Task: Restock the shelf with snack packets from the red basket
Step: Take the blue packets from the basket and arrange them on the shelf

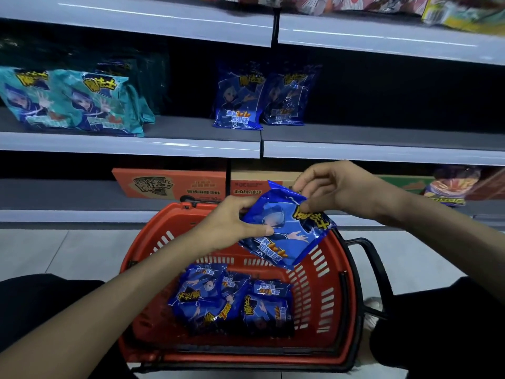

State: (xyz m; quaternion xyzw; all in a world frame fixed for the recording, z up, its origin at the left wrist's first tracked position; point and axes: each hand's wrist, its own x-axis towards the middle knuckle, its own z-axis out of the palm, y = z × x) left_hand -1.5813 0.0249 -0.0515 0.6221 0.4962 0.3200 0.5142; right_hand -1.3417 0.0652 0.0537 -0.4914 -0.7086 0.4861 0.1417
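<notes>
Above red basket [246, 356], blue 魔法士 packet [284, 231], pinched by left grip [232, 222], right grip [333, 187]

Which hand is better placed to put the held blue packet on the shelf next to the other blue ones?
Probably the right hand: it pinches the top edge of the packet, higher than the left hand and nearer the bare shelf right of the two shelved packets.

Blue snack packet [284, 236] tilted above red basket [144, 258] (more packets [202, 294] inside), shelf [131, 146] behind
</notes>
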